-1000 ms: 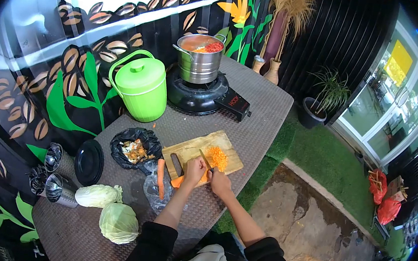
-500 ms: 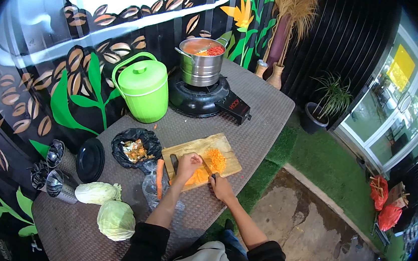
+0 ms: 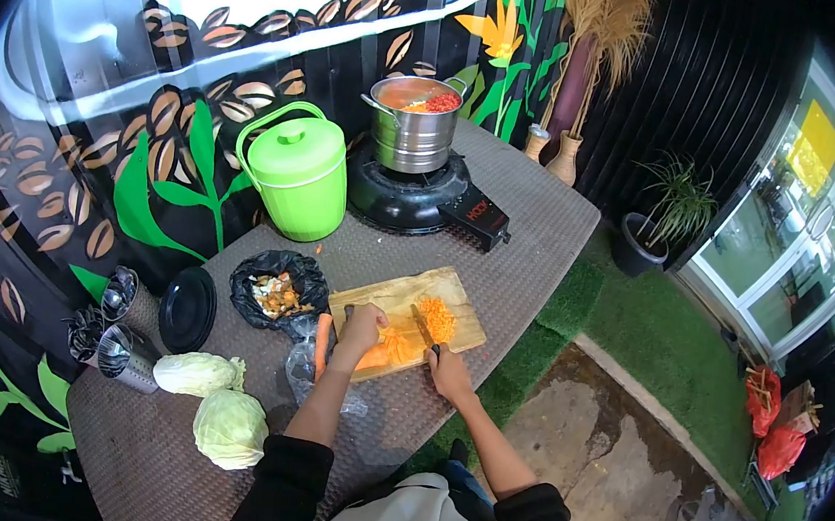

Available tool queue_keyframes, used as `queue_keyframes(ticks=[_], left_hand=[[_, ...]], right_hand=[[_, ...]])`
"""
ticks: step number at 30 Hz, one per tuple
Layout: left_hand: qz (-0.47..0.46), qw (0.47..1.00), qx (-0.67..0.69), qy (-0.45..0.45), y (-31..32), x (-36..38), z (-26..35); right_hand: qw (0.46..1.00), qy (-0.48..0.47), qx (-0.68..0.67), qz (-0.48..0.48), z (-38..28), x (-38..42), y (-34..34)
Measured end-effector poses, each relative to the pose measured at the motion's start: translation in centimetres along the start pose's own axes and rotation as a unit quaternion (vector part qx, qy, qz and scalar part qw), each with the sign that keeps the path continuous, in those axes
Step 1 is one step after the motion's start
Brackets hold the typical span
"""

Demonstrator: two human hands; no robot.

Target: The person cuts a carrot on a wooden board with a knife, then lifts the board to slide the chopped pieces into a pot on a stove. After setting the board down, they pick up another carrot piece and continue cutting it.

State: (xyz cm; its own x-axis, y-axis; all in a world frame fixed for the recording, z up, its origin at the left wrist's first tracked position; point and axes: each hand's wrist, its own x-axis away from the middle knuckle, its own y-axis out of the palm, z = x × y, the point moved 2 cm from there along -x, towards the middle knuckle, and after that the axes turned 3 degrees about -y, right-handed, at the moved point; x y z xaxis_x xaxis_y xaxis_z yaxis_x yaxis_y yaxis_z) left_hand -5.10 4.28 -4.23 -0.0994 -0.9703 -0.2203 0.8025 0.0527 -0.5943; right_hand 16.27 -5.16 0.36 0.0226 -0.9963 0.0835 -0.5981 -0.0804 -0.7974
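My right hand (image 3: pixel 449 374) grips a knife (image 3: pixel 423 325) by its dark handle, with the blade lying across the wooden cutting board (image 3: pixel 410 288). Just right of the blade is a heap of finely diced carrot (image 3: pixel 436 319). Flat carrot slices (image 3: pixel 397 347) lie between my hands. My left hand (image 3: pixel 363 327) is closed over the board's left part, its fingers curled; whether anything is inside them is hidden. Beside it shows a dark handle (image 3: pixel 348 310), partly covered. A whole carrot (image 3: pixel 321 342) rests left of the board on a clear plastic bag (image 3: pixel 300 370).
A black bag (image 3: pixel 310 275) holds peelings. Behind stand a lime-green lidded bucket (image 3: pixel 296 184) and a steel pot (image 3: pixel 411 139) on a black portable stove (image 3: pixel 398 198). Front left are two cabbages (image 3: pixel 230 428) (image 3: pixel 196 373), black plates (image 3: pixel 187 309) and metal cutlery holders (image 3: pixel 130 358).
My left hand has drawn back left from the knife and its fingers have curled in. The knife blade now shows more fully beside the diced carrot. The view has shifted slightly.
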Motion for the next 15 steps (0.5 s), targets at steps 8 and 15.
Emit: queue_keyframes(ticks=[8,15], left_hand=[[-0.087,0.995,-0.035,-0.021,-1.2,0.6,1.3],[-0.108,0.994,0.026,-0.024,-1.6,0.1,1.5]], right_hand=[[0.999,-0.021,-0.029,0.002,0.5,1.0,1.6],[0.998,-0.012,-0.058,0.005,0.4,1.5,1.1]])
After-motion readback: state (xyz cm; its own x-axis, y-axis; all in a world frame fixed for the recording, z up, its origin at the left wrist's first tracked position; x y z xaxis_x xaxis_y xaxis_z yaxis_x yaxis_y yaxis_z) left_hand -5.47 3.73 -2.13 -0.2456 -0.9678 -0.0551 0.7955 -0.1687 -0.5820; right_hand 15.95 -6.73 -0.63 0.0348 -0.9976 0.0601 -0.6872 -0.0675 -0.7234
